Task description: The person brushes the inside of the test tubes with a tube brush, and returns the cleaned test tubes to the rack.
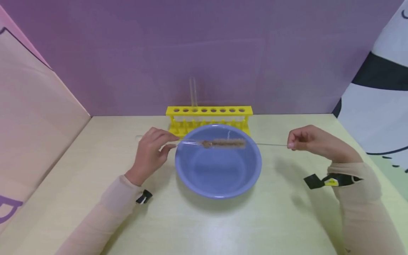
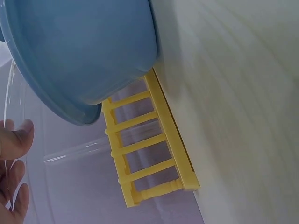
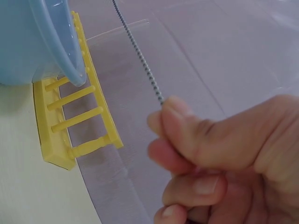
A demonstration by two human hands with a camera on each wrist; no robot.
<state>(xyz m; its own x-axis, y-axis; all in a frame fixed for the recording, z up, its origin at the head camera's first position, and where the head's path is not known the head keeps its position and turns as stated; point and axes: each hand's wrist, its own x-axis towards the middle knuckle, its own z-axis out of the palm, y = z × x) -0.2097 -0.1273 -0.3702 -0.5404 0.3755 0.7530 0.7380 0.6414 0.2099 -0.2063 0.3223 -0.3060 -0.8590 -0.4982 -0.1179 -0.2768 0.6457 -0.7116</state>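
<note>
In the head view my left hand pinches a clear glass test tube between thumb and fingers. My right hand grips the thin twisted-wire handle of a test tube brush. The brush's brown bristles lie level above the blue basin, in line with the tube. The tip of the bristles meets the tube; how far inside it reaches, I cannot tell. In the right wrist view, thumb and index finger pinch the twisted wire.
Behind the basin stands a yellow test tube rack with a row of holes. Another clear test tube stands upright in it. A purple backdrop rises at the table's back edge.
</note>
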